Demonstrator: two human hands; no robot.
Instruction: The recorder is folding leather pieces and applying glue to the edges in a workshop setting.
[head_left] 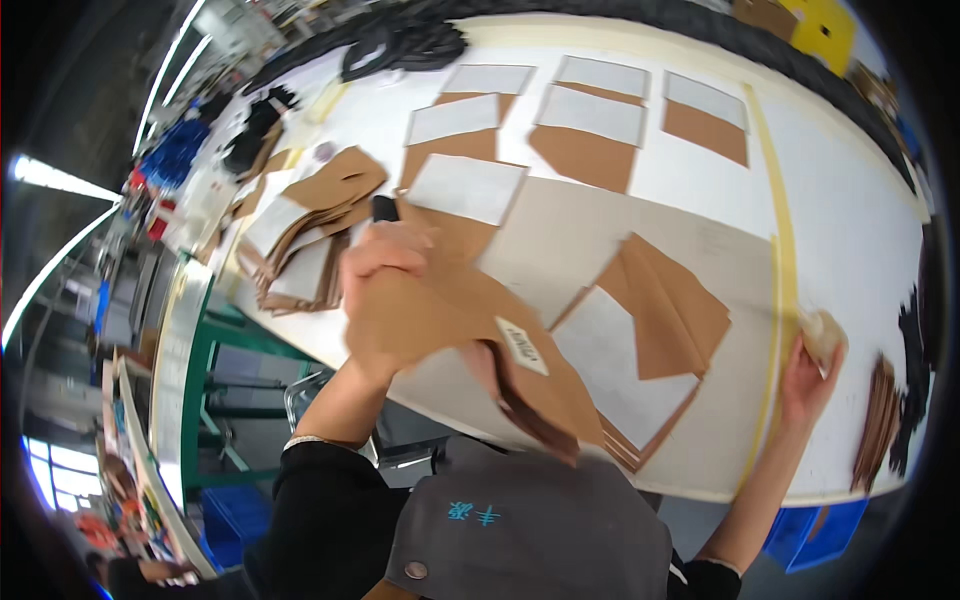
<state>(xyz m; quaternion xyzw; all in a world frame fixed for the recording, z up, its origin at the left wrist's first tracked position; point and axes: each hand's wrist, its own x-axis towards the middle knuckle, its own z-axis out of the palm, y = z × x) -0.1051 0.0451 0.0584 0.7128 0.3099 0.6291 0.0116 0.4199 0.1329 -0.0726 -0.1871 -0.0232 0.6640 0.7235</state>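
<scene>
My left hand point(385, 262) is closed, and a short black end of something point(383, 208) sticks up above its fist. The same hand grips a limp brown fabric piece point(440, 310), which carries a small pale label and hangs toward me, blurred by motion. To its right lies a stack of brown panels with white backing point(655, 345), fanned at an angle. Far off to the right, my right hand point(805, 385) has its fingers around a cream-coloured roundish thing point(822, 335); blur hides its kind.
Several brown-and-white panels point(585, 150) lie spread across the white table point(700, 185). A pile of brown pieces point(310, 225) sits at the left edge. Dark strips point(405, 50) line the far side. Brown strips point(873, 425) lie at the right edge, with a blue bin point(815, 535) below.
</scene>
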